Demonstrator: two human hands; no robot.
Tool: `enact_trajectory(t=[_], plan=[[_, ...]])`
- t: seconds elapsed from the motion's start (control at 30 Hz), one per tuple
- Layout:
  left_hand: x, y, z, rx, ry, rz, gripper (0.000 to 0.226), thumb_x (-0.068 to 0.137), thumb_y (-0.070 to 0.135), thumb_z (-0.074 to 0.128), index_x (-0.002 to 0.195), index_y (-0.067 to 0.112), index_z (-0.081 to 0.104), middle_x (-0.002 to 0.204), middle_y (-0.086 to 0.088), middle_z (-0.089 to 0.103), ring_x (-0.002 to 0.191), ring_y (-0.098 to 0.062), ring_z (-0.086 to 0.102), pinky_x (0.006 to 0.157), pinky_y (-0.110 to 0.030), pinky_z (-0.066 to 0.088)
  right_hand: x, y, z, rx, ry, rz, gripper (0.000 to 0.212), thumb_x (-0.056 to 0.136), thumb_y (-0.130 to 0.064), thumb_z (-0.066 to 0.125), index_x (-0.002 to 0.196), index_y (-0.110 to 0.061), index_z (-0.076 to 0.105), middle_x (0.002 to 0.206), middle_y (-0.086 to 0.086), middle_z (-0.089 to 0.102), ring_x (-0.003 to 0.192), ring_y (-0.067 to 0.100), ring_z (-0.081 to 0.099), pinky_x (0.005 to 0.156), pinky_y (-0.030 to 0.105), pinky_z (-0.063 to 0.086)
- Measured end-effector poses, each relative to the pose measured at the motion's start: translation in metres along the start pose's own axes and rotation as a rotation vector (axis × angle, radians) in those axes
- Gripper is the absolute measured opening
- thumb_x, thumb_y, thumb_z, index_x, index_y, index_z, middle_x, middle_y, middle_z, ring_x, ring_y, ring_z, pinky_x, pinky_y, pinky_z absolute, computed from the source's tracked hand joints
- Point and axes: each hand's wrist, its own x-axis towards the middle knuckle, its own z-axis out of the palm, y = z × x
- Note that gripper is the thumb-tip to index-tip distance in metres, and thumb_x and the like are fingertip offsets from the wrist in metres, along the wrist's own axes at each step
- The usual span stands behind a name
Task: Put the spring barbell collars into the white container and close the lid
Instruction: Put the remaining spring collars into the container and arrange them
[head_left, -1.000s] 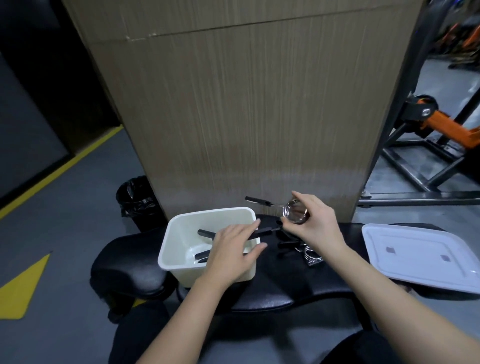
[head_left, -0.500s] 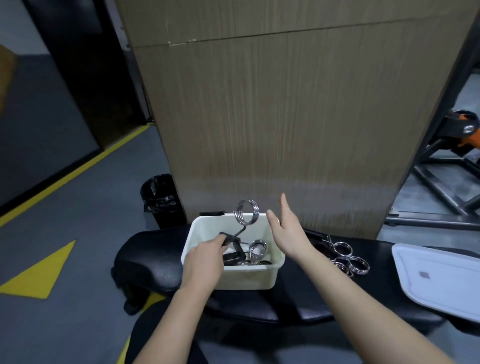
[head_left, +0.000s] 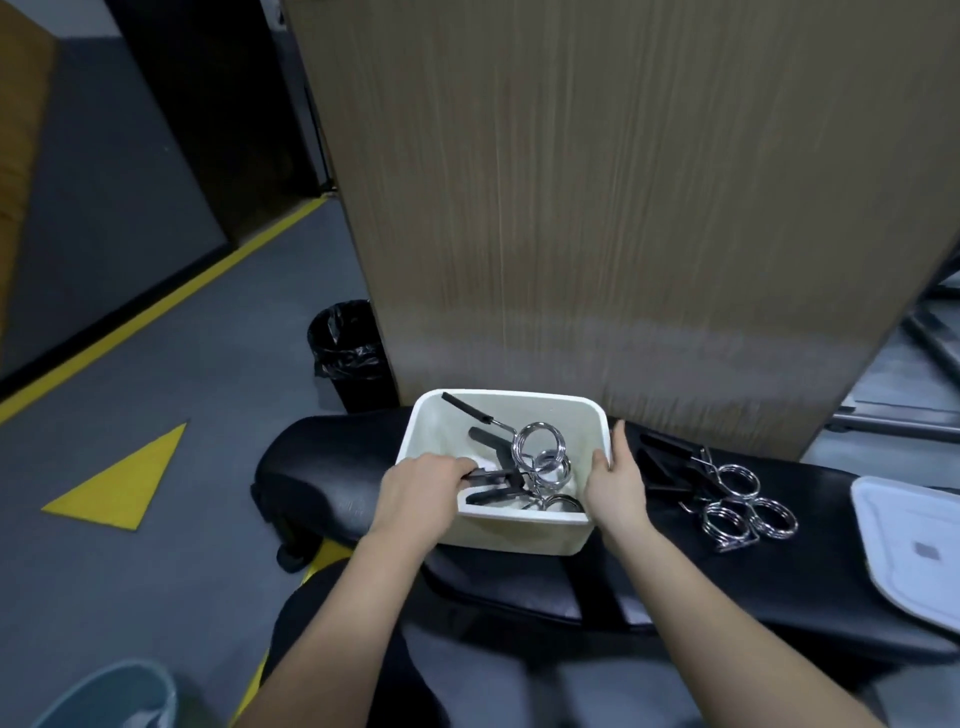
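Note:
The white container (head_left: 511, 396) stands on a black padded bench (head_left: 322, 467). Several chrome spring collars with black handles (head_left: 538, 441) lie inside it. My left hand (head_left: 421, 488) reaches over the container's near left rim, its fingers closed on the black handle of one collar inside. My right hand (head_left: 618, 483) lies flat against the outside of the container's right wall, fingers apart, holding nothing. Several more collars (head_left: 737, 480) lie in a heap on the bench just right of that hand. The white lid (head_left: 914, 540) rests on the bench at the right edge of view.
A tall wooden panel (head_left: 571, 208) rises directly behind the bench. A black bin with a bag (head_left: 348, 353) stands on the grey floor behind the bench's left end. Yellow floor markings (head_left: 124, 478) lie to the left. Grey metal frame bars (head_left: 930, 343) show at the far right.
The collar my left hand held above the container has gone down inside it. My right hand has dropped from the air onto the container's right wall. The view has shifted left.

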Motion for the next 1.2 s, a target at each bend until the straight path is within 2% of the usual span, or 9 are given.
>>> enact_trajectory(t=[0.23,0.43,0.53,0.63,0.77,0.87,0.93,1.07,1.2], plan=[[0.043,0.022,0.006,0.068,-0.279,0.029,0.012,0.092,0.023,0.059,0.092,0.024,0.071,0.088,-0.003,0.061,0.091,-0.032,0.062,0.070,-0.033,0.043,0.005,0.000,0.006,-0.121,0.020,0.024,0.054,0.104,-0.022,0.034,0.155,-0.034,0.024,0.139,0.013,0.057,0.120,0.036,0.055,0.093,0.036,0.041],[0.063,0.021,0.019,0.101,-0.451,0.024,0.023,0.086,0.017,0.065,0.103,0.030,0.075,0.105,-0.002,0.067,0.099,-0.028,0.062,0.079,-0.032,0.050,0.006,0.001,0.007,-0.129,0.031,0.048,0.054,0.104,-0.023,0.034,0.155,-0.037,0.022,0.137,0.009,0.059,0.116,0.033,0.058,0.082,0.031,0.038],[0.073,0.017,0.027,0.061,-0.552,-0.013,0.034,0.082,0.006,0.067,0.104,0.029,0.077,0.107,0.000,0.070,0.095,-0.026,0.063,0.078,-0.032,0.052,0.007,-0.001,0.010,-0.154,0.043,0.041,0.054,0.104,-0.024,0.034,0.155,-0.037,0.021,0.136,0.010,0.060,0.117,0.035,0.058,0.088,0.037,0.043],[0.081,0.017,0.029,-0.015,-0.578,-0.063,0.032,0.076,0.007,0.077,0.101,0.026,0.078,0.102,0.001,0.071,0.092,-0.025,0.065,0.078,-0.031,0.051,0.008,0.000,0.011,-0.178,0.044,0.041,0.055,0.104,-0.024,0.033,0.155,-0.037,0.020,0.135,0.011,0.060,0.118,0.037,0.057,0.092,0.040,0.044],[0.075,0.017,0.042,-0.195,-0.519,-0.145,0.026,0.069,0.029,0.087,0.093,0.030,0.079,0.096,0.009,0.073,0.090,-0.018,0.066,0.082,-0.030,0.054,0.006,-0.001,0.010,-0.184,0.045,0.045,0.055,0.104,-0.024,0.033,0.155,-0.038,0.019,0.135,0.010,0.060,0.118,0.036,0.057,0.090,0.040,0.044],[0.069,0.011,0.050,-0.409,-0.470,-0.223,0.023,0.059,0.037,0.091,0.078,0.035,0.078,0.082,0.019,0.071,0.086,-0.009,0.066,0.084,-0.029,0.054,0.006,0.000,0.011,-0.191,0.045,0.054,0.055,0.104,-0.025,0.032,0.155,-0.039,0.019,0.133,0.010,0.061,0.116,0.036,0.058,0.087,0.040,0.043],[0.067,0.010,0.050,-0.460,-0.488,-0.213,0.018,0.059,0.031,0.090,0.071,0.037,0.077,0.075,0.017,0.071,0.080,-0.009,0.066,0.083,-0.030,0.055,0.005,0.000,0.011,-0.187,0.049,0.052,0.055,0.104,-0.026,0.032,0.155,-0.040,0.018,0.134,0.010,0.061,0.116,0.036,0.058,0.089,0.041,0.045],[0.063,0.012,0.047,-0.458,-0.569,-0.192,0.018,0.071,0.012,0.082,0.086,0.022,0.082,0.080,0.005,0.074,0.073,-0.009,0.062,0.066,-0.016,0.049,0.001,0.000,0.009,-0.187,0.038,0.036,0.055,0.104,-0.026,0.032,0.155,-0.039,0.018,0.135,0.010,0.060,0.118,0.036,0.056,0.091,0.041,0.044],[0.064,0.014,0.048,-0.455,-0.584,-0.257,0.013,0.072,0.008,0.080,0.080,0.019,0.081,0.079,0.007,0.072,0.076,-0.011,0.064,0.070,-0.019,0.048,-0.001,-0.001,0.007,-0.187,0.030,0.034,0.055,0.104,-0.025,0.032,0.156,-0.038,0.018,0.135,0.009,0.060,0.118,0.035,0.056,0.090,0.039,0.043]])
